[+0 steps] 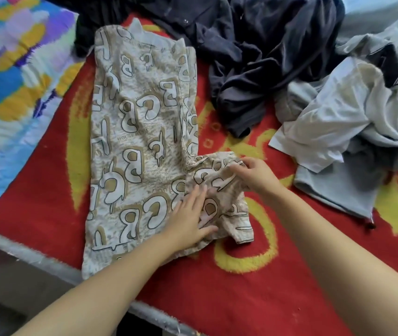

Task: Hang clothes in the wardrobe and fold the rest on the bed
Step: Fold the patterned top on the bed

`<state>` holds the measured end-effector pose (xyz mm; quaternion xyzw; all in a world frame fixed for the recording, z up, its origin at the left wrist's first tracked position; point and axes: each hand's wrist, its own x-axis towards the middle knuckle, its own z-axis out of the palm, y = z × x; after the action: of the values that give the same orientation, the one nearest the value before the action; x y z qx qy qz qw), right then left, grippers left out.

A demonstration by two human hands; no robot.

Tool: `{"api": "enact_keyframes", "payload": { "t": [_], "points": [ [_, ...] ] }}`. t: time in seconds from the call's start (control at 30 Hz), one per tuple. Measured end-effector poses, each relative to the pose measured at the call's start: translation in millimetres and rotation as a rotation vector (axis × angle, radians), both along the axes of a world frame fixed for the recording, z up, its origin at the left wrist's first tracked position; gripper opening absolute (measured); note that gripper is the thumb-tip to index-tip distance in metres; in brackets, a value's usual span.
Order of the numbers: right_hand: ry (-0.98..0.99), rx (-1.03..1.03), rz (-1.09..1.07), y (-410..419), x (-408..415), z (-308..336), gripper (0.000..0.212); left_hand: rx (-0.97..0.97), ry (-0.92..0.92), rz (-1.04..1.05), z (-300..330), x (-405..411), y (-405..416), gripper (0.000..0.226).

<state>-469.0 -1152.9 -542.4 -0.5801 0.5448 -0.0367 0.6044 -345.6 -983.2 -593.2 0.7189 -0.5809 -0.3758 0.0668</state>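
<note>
A beige shirt printed with large white and tan letters [137,132] lies flat on the red and yellow blanket [261,270] covering the bed. Its sleeve sticks out to the right near the front. My left hand [190,221] presses flat with straight fingers on the shirt where the sleeve joins the body. My right hand [256,175] pinches the upper edge of the sleeve, fingers curled round the bunched cloth.
A heap of dark navy clothes [253,57] lies at the back. White and pale grey clothes [353,132] are piled at the right. A multicoloured sheet [11,76] covers the left side. The bed's front edge [47,260] runs diagonally below the shirt.
</note>
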Motion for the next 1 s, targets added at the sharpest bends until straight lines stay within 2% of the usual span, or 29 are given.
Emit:
{"api": "enact_keyframes", "payload": {
  "t": [0.07,0.1,0.17,0.23,0.27,0.33,0.37,0.43,0.47,0.5,0.57,0.63,0.73,0.8,0.83,0.9,0.93,1.0],
  "points": [
    [-0.287,0.101,0.130,5.0,4.4,28.0,0.018,-0.044,0.177,0.169,11.6,-7.3,-11.1,0.114],
    [-0.368,0.140,0.213,8.5,6.4,38.1,0.012,-0.074,0.208,0.276,16.2,-12.2,-21.7,0.105],
    [-0.415,0.119,0.221,12.1,7.3,42.0,0.022,-0.105,0.297,0.678,26.6,-17.7,-50.0,0.059],
    [-0.246,-0.025,-0.003,8.9,-2.6,28.6,0.025,-0.166,0.434,1.110,35.9,-11.7,-73.5,0.039],
    [-0.060,-0.104,-0.107,5.9,-13.1,16.6,0.024,-0.185,0.483,1.237,37.1,-4.0,-79.8,0.037],
    [0.369,-0.093,-0.103,9.7,-34.7,-8.7,0.029,-0.178,0.527,1.343,42.7,11.3,-80.8,0.030],
    [0.494,-0.025,-0.060,16.7,-42.1,-21.6,0.039,-0.171,0.541,1.360,48.1,16.4,-76.4,0.032],
    [0.508,0.063,-0.055,30.1,-42.5,-39.2,0.044,-0.144,0.597,1.396,56.6,22.9,-63.0,0.048],
    [0.472,0.074,-0.046,33.5,-36.2,-44.9,0.034,-0.131,0.614,1.433,60.0,25.1,-54.8,0.059],
    [0.456,0.068,0.011,34.7,-28.6,-47.3,0.022,-0.139,0.631,1.458,66.1,26.2,-47.3,0.064],
    [0.408,-0.035,0.101,29.4,-16.5,-49.3,0.027,-0.221,0.670,1.467,73.2,25.8,-34.8,0.065],
    [0.314,-0.216,-0.026,15.9,-12.9,-42.3,0.024,-0.343,0.657,1.402,81.9,17.6,-24.5,0.059],
    [0.294,-0.419,-0.171,-6.8,-21.0,-35.8,0.012,-0.447,0.487,1.066,85.3,-9.1,-19.5,0.046],
    [0.309,-0.410,-0.189,-15.5,-29.5,-42.3,0.010,-0.315,0.575,0.681,73.0,-30.3,-26.2,0.038],
    [0.299,-0.381,-0.236,-18.0,-34.1,-45.7,0.010,-0.202,0.589,0.453,64.0,-39.8,-30.5,0.044],
    [0.314,-0.315,-0.327,-18.2,-45.3,-49.4,0.021,-0.012,0.432,0.133,38.7,-50.5,-35.8,0.062],
    [0.352,-0.291,-0.347,-16.3,-51.7,-50.5,0.028,0.018,0.336,0.074,27.7,-50.2,-35.5,0.064],
    [0.427,-0.253,-0.343,-9.4,-63.4,-54.6,0.035,-0.069,0.190,0.094,13.9,-42.8,-30.2,0.062]
  ]
}}
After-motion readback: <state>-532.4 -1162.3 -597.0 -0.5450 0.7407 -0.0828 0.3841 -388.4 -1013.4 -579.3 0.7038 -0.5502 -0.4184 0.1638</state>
